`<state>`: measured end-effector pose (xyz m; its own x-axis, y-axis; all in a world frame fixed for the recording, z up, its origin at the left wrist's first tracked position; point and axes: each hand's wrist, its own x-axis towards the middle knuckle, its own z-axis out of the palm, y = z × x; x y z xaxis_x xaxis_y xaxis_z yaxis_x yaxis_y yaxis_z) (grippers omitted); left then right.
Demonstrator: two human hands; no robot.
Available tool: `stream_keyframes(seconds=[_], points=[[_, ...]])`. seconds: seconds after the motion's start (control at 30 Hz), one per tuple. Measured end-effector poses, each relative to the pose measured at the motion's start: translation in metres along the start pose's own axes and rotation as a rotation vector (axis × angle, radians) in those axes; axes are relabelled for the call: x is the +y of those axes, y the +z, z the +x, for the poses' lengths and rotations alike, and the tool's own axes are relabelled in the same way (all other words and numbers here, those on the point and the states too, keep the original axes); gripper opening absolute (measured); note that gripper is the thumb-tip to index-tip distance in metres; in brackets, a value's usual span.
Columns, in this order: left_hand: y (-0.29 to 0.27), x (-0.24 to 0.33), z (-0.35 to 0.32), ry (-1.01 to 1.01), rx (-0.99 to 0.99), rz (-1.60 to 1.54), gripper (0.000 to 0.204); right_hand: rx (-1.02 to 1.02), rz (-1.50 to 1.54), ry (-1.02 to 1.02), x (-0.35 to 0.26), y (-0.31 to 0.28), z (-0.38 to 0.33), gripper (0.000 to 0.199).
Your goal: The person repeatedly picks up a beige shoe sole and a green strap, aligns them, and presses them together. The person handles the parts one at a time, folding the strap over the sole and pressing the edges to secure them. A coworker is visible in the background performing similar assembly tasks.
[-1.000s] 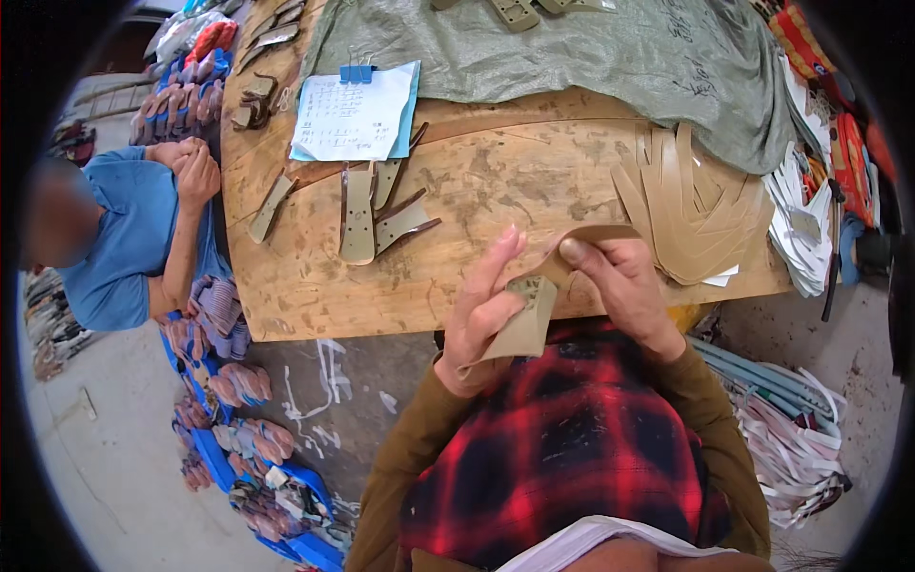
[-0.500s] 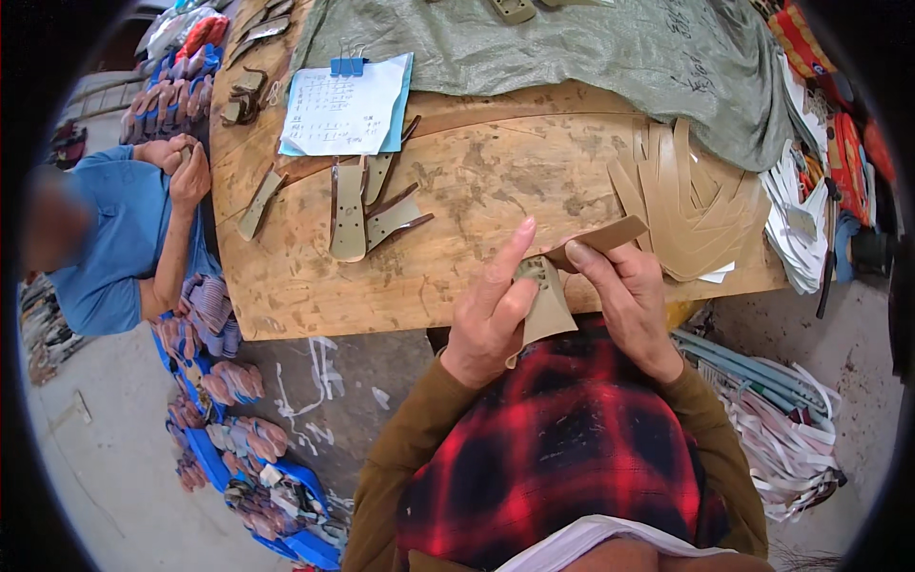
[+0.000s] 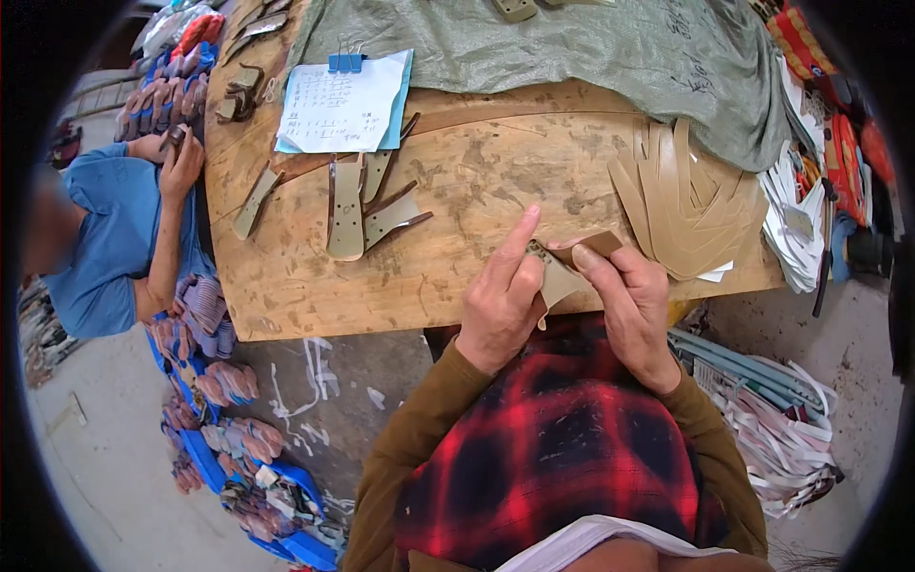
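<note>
Both my hands hold one tan leather strap piece just over the near edge of the wooden worktable. My left hand grips its lower part with the index finger stretched upward. My right hand pinches the folded upper end between thumb and fingers. A fanned pile of similar tan strap pieces lies on the table just right of my hands. A few flat strap pieces lie to the left.
A clipped sheet of paper lies at the table's back, beside a grey-green cloth. A person in a blue shirt sits at the left, handling a small part. Blue trays of sandal parts cover the floor. White strips are heaped at right.
My hands and the strap piece have drifted a little right and up. The piece has been folded and turned between my fingers, and my left index finger now points up.
</note>
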<state>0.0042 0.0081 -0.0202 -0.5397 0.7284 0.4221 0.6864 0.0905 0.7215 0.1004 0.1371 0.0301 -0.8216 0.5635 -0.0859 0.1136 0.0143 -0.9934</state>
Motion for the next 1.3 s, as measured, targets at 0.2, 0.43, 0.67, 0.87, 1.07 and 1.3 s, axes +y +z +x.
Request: stream_keyframes(seconds=[0.2,0.43,0.67,0.87,1.07,1.3], points=[[0.004,0.000,0.005,-0.019,0.006,0.070,0.027,0.038,0.015,0.034,-0.007,-0.004,-0.004,0.023],[0.007,0.004,0.011,-0.073,-0.012,0.132,0.027,0.050,0.000,-0.009,-0.010,-0.011,-0.003,0.028],[0.001,0.008,0.009,-0.442,-0.059,-0.247,0.023,0.040,0.081,0.046,-0.008,-0.037,0.024,0.026],[-0.023,0.021,0.016,-0.576,-0.387,-0.660,0.024,-0.335,0.268,0.242,0.012,-0.027,0.030,0.015],[-0.034,0.033,0.004,-0.340,-0.431,-0.346,0.025,-0.119,0.582,0.244,0.018,-0.015,0.053,0.014],[-0.174,-0.058,0.025,-0.676,0.225,0.196,0.032,-0.042,-0.270,-0.271,-0.015,-0.098,0.145,0.022]])
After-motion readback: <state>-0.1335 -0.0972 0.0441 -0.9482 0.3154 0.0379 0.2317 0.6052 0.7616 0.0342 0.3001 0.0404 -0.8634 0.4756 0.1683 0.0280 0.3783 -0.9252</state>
